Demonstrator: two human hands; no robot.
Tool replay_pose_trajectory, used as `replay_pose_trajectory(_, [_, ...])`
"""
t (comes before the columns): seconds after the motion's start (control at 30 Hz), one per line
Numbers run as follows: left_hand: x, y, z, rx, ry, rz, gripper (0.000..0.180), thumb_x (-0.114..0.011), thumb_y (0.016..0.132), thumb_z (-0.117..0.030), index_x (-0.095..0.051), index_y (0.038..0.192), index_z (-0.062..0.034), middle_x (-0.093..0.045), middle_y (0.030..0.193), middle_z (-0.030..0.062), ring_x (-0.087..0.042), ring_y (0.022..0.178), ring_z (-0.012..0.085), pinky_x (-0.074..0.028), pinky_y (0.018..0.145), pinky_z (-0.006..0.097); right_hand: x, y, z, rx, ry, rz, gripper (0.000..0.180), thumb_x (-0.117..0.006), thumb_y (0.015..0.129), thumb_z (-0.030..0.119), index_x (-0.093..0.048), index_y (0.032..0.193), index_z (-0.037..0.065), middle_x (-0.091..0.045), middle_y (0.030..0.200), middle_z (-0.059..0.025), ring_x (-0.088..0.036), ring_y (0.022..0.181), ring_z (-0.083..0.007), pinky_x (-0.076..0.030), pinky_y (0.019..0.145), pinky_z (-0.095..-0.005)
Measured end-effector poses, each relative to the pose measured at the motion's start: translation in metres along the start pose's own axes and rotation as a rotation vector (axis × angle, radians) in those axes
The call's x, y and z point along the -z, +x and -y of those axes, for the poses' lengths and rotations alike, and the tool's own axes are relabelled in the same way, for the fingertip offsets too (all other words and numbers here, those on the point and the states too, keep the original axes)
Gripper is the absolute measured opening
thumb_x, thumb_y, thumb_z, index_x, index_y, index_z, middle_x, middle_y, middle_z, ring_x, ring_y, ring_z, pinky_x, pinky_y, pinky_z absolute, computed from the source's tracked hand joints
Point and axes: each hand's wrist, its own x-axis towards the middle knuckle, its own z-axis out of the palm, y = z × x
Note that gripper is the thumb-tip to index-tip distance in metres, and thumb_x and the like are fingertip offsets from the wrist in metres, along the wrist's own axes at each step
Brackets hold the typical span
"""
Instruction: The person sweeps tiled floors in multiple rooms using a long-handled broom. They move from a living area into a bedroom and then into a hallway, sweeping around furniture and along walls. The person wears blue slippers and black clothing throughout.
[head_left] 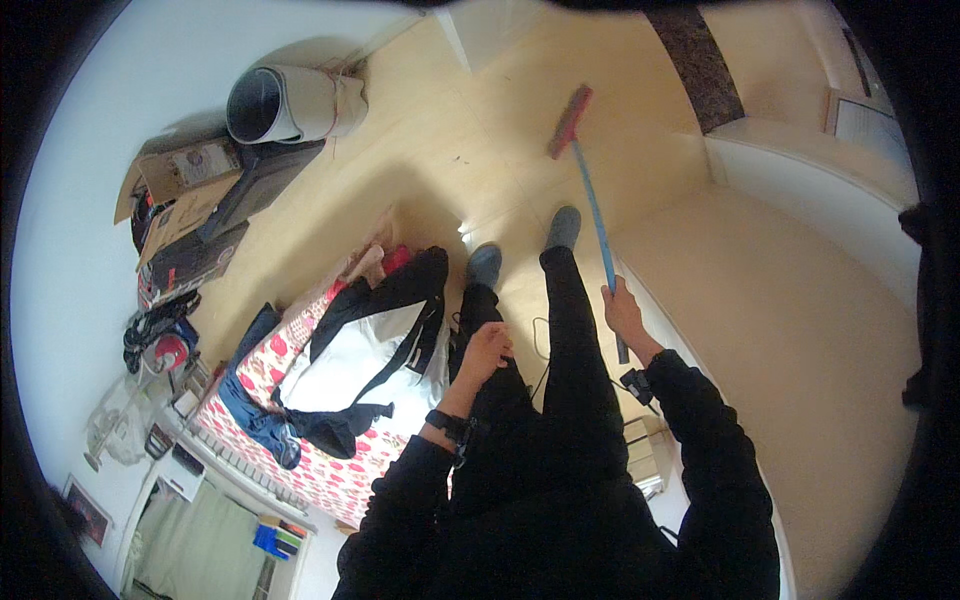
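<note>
My right hand (624,310) is closed around the upper part of a broom. The broom's blue handle (595,205) runs away from me to a red head with bristles (571,122), which rests on the pale floor beyond my feet. A dark end of the handle sticks out below my grip. In front of my left thigh hangs my left hand (487,350), its fingers curled in with nothing visible in them. Both wrists wear dark straps with small devices. My feet, in grey-blue shoes, stand a step apart, the right one nearer the broom.
Left of me is a bed with a red-and-white patterned cover (345,475), piled with a black-and-white garment (365,350) and dark blue trousers (255,390). Cardboard boxes (190,165) and a rolled white mat (310,103) line the left wall. A low white ledge (800,180) stands at right.
</note>
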Motion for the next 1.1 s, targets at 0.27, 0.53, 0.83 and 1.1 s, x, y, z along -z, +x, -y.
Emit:
replay_pose_trajectory(0.27, [-0.026,-0.002,0.005,0.008,-0.102,-0.261,0.029,-0.048,0.096,-0.024,-0.054,0.115,-0.0032,-0.062,0.084,0.0055,-0.061,0.068,0.0124,-0.048,0.056,0.024,-0.022,0.079,0.084,0.564,-0.412,0.194,0.02,-0.048,0.09,0.021,-0.056,0.094,0.002,-0.063,0.076,-0.019,-0.064,0.071,-0.0382,-0.05,0.062,-0.0499])
replay_pose_trajectory(0.53, [-0.067,0.008,0.009,0.036,-0.133,-0.302,0.029,-0.049,0.096,-0.023,-0.056,0.115,-0.002,-0.062,0.083,0.0047,-0.063,0.069,0.0125,-0.047,0.055,0.023,0.053,0.216,0.033,0.433,-0.581,0.157,0.021,-0.054,0.083,0.02,-0.066,0.088,0.004,-0.066,0.085,-0.0192,-0.066,0.079,-0.0366,-0.053,0.067,-0.0466])
replay_pose_trajectory(0.83, [-0.111,0.037,-0.042,-0.077,-0.078,-0.216,0.027,-0.048,0.096,-0.022,-0.056,0.113,-0.004,-0.063,0.082,0.0051,-0.063,0.068,0.0131,-0.048,0.056,0.025,0.288,0.213,-0.112,0.118,-0.687,-0.021,0.032,-0.044,0.095,0.03,-0.057,0.106,0.004,-0.064,0.099,-0.0206,-0.061,0.09,-0.0402,-0.049,0.077,-0.0511])
replay_pose_trajectory(1.1, [-0.111,0.044,-0.088,-0.112,-0.026,-0.261,0.026,-0.047,0.095,-0.022,-0.057,0.111,-0.0045,-0.064,0.083,0.0045,-0.063,0.071,0.0125,-0.048,0.058,0.026,0.248,0.169,-0.066,0.567,-0.714,0.043,0.026,-0.047,0.093,0.024,-0.057,0.101,0.001,-0.064,0.083,-0.0221,-0.062,0.078,-0.0398,-0.05,0.071,-0.0505])
